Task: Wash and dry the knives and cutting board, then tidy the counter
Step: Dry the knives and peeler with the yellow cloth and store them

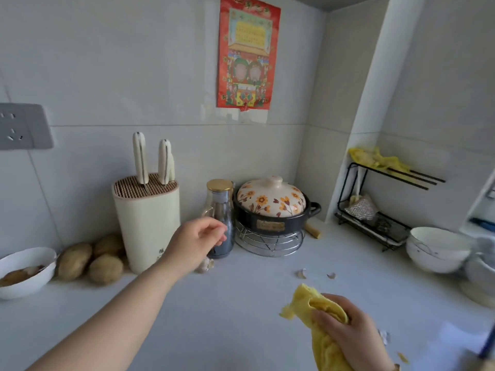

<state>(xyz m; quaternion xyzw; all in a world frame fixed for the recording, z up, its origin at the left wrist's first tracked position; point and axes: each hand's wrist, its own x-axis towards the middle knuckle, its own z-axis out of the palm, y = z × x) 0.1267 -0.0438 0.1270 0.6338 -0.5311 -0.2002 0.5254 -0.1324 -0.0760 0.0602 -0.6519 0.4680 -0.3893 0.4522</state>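
Note:
Two cream-handled knives [140, 158] stand in a cream knife block [148, 223] at the back of the white counter [241, 303]. My left hand [198, 242] is stretched out in front of a dark sauce bottle [221, 218] with a gold cap, its fingers loosely curled and holding nothing. A garlic bulb [205, 265] lies just under that hand. My right hand [348, 330] grips a crumpled yellow cloth [318, 311] low over the counter at the front right. No cutting board is in view.
Potatoes [91, 261] and a white bowl [26, 271] sit at the left. A flowered clay pot [273, 204] rests on a wire stand. A black rack [375, 210] and stacked white bowls [439, 250] are at the right. Garlic skins [302, 273] lie scattered on the counter.

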